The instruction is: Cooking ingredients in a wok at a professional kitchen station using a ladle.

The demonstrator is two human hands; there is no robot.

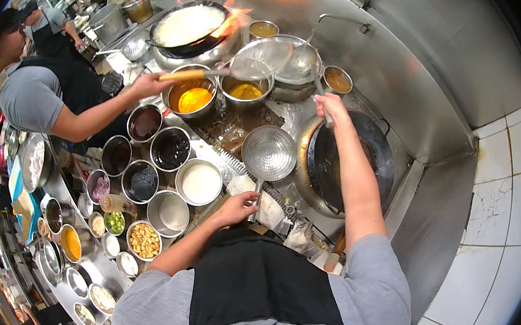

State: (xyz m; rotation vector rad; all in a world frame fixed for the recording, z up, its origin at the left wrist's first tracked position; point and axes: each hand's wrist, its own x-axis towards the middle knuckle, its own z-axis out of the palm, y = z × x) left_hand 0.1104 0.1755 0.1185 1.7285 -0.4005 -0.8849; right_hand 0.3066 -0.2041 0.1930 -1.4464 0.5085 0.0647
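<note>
At the stove, seen from above: the person's two bare hands, each with one tool. The left hand [236,209], low and near the black apron [260,283], has its fingers closed around the handle of a skimmer [269,152]; the perforated round head points away from the body, left of the empty black wok [329,160]. Whether this head rests on the stove or hangs just above it cannot be told. The right hand [331,109], reaching farther forward, grips the handle of a ladle [316,83], whose bowl end lies at the wide pot [290,93] below the faucet [345,21]; contact with the liquid is not discernible. The right forearm passes over the wok.

Upper left: a second wok [206,46] with pale contents, flames [236,19] at its right edge. Nearer, two pots of orange liquid stand side by side. From the left, a co-worker's hand [150,85] holds a wire strainer [260,60] by its wooden handle, the mesh extending beyond the pots toward the wide pot.

Lower left: the table [94,264], crowded with round metal containers, among them dark sauces, white liquid [199,181], yellowish pieces [144,241] and chopped greens [114,223].
</note>
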